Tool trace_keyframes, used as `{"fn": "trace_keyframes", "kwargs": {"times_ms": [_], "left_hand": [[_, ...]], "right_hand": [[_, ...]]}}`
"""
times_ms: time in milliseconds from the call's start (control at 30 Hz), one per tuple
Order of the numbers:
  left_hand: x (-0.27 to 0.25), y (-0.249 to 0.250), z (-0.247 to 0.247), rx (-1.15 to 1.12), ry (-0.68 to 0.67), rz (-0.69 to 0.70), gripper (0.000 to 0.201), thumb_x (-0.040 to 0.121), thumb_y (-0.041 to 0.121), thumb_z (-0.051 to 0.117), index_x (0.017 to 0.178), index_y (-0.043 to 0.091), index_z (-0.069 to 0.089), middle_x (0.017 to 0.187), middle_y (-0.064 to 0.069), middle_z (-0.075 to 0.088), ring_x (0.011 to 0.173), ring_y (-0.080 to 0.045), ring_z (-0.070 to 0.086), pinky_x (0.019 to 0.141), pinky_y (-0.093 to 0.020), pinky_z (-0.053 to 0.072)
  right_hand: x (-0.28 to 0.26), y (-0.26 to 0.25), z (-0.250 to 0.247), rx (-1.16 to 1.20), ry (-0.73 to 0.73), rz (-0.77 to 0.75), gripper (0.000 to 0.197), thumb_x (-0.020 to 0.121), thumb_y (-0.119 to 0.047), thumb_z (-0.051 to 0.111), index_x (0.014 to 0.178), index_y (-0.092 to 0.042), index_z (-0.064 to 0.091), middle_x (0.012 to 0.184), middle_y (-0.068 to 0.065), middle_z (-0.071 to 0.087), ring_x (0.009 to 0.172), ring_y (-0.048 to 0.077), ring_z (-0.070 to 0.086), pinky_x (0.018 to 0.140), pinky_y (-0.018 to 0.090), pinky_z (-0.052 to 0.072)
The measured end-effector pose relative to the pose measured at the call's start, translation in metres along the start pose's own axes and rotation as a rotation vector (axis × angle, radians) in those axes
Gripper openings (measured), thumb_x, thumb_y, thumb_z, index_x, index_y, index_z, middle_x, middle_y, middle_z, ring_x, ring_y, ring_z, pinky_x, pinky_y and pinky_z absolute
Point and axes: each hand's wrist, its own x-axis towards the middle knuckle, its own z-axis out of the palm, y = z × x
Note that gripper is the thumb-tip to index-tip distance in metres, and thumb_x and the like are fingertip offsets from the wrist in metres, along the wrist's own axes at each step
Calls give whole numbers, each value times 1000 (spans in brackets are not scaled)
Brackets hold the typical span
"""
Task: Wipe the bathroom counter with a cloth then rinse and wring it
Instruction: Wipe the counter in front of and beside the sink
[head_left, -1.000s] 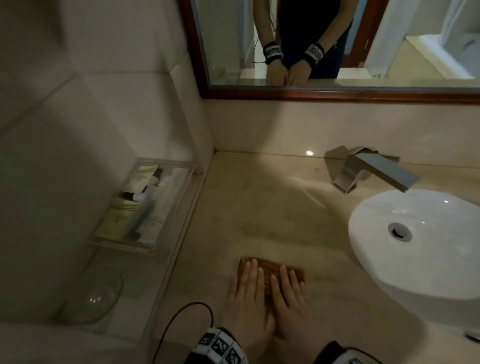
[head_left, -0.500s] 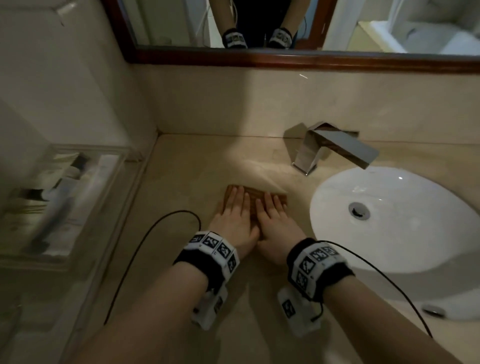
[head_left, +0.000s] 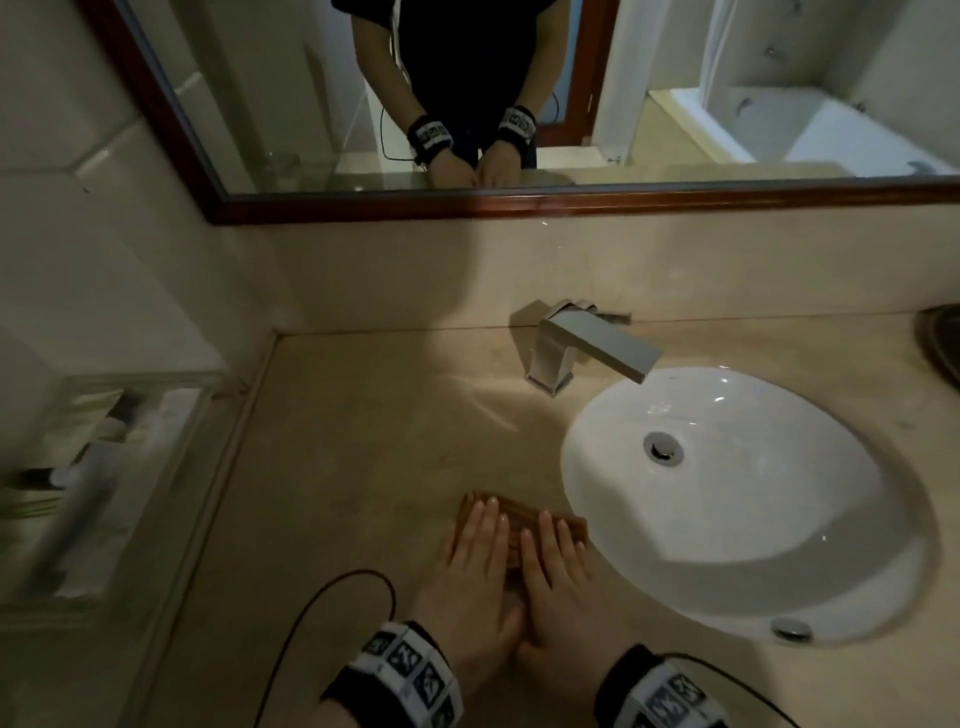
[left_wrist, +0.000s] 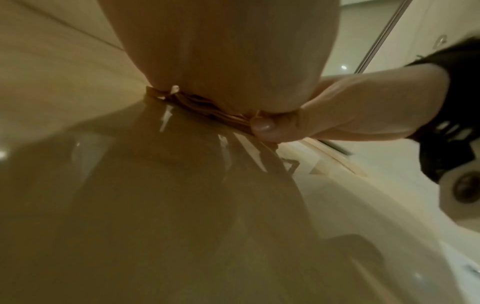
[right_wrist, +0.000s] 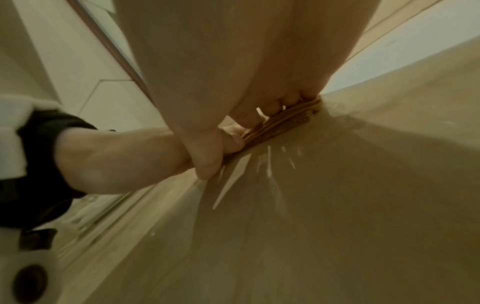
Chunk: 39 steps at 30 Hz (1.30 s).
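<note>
A folded brown cloth (head_left: 519, 512) lies on the beige marble counter (head_left: 363, 441), just left of the white basin (head_left: 753, 519). My left hand (head_left: 475, 566) and right hand (head_left: 558, 571) lie side by side on it and press it down with straight fingers. In the left wrist view my left palm (left_wrist: 226, 51) covers the cloth (left_wrist: 205, 107), and the right hand's thumb (left_wrist: 262, 127) sits at its near edge. The right wrist view has the cloth's layered edge (right_wrist: 280, 125) under the right hand's fingers. There the left hand (right_wrist: 130, 156) is alongside.
A square chrome faucet (head_left: 587, 348) stands behind the basin, its spout over the bowl. A glass shelf (head_left: 104, 467) with toiletries is on the left wall. A mirror (head_left: 519, 104) hangs above. A dark round object (head_left: 943, 343) sits at the far right. A black cable (head_left: 337, 597) trails on the counter.
Both hands pushed the cloth away toward the faucet, then drew it back toward the counter's near side. They stayed flat on it throughout.
</note>
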Motion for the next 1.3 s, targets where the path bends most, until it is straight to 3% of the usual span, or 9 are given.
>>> {"fn": "trace_keyframes", "kwargs": {"times_ms": [100,233,500,900,967,1067,1100,1200,1300], "left_hand": [[29,-6,-16,15,35,7,72,97,46,16,149,7,-15,153,-8,-29,142,-20,-27,116,-36,-15],[81,-5,-35,49,56,-29,73,97,48,18,150,7,-11,157,-10,-22,143,-21,-25,118,-39,-13],[156,-7,-58,171,92,-109,76,96,51,16,149,6,-14,157,-11,-22,144,-25,-23,119,-44,-1],[113,22,-35,112,116,-165,77,76,53,-10,138,9,-25,154,-12,-26,142,-24,-24,120,-41,-6],[97,30,-31,59,140,-172,76,83,52,2,141,5,-14,153,-13,-18,144,-27,-13,120,-42,1],[81,38,-20,54,190,-224,75,85,48,28,137,-4,41,147,-20,34,134,-31,41,111,-42,35],[77,40,-16,56,220,-215,77,84,49,26,138,-4,40,148,-20,30,135,-30,39,112,-40,31],[59,48,-8,42,148,-193,84,79,56,-5,145,5,-15,147,-8,-29,140,-18,-23,120,-36,-7],[38,60,4,37,101,-199,77,87,53,-2,146,6,-20,151,-6,-32,131,-12,-33,118,-36,-12]], "right_hand": [[15,9,-23,30,8,-5,91,80,-49,25,150,-3,-11,150,18,-30,144,36,-21,115,41,-18],[55,33,-48,100,25,22,87,87,-32,44,152,-7,-9,157,17,-22,145,30,-21,119,42,-10],[109,75,-85,58,40,-9,79,93,-33,39,152,-5,-7,158,17,-17,146,31,-16,119,42,-9],[73,82,-69,62,15,-138,79,94,-30,37,150,-4,-11,157,17,-20,146,31,-17,119,41,-8],[61,80,-61,58,1,-166,81,92,-28,39,150,-3,-12,157,18,-21,146,31,-17,119,41,-8],[44,77,-55,38,-17,-191,84,91,-28,43,149,-3,-13,157,19,-21,146,30,-17,120,41,-7],[40,75,-52,34,-25,-191,85,91,-28,43,149,-3,-13,157,18,-20,146,30,-16,120,41,-7],[26,71,-41,36,-23,-193,89,87,-29,48,150,-3,-9,158,18,-15,147,27,-14,121,41,-4],[4,66,-26,30,16,-208,91,85,-27,51,151,-4,-7,159,17,-14,148,28,-11,121,43,-3]]}}
